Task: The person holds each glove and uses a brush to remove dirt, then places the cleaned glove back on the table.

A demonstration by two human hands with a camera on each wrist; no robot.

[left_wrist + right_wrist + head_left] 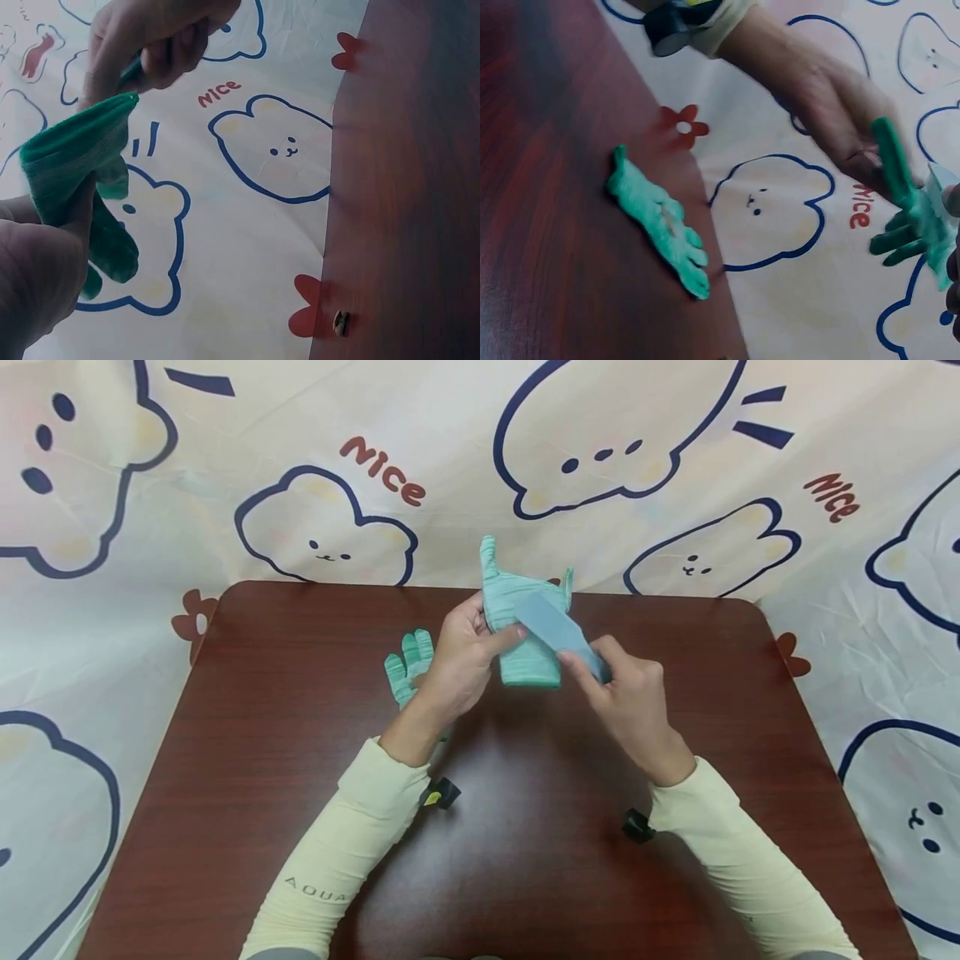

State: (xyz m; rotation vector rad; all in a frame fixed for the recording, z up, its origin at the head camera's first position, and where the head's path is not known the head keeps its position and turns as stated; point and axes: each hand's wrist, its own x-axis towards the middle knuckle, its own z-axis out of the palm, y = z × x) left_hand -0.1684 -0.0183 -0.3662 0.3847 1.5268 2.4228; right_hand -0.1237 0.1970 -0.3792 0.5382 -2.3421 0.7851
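Mint-green striped knitted glove [531, 664]: held raised above the worktop of a dark red-brown wood-grain table [262, 760], by the middle of its far edge; cuff toward the person, fingers away. Left hand [465, 652]: clamped on the glove's left side, thumb in front, presumably to keep the knit spread and steady. Right hand [633, 693]: pinching the near end of a flat light-blue strip [551, 620], stiff-looking, material uncertain; gripped there, it seems, so that the far part can lie across the glove's face. Contact between the two cannot be made out. Hands apart, one to each side, which leaves the cuff unobstructed. Second mint-green striped glove [656, 217]: loose on the worktop, left of centre, fingers toward the far edge, likely placed there to be out of the way
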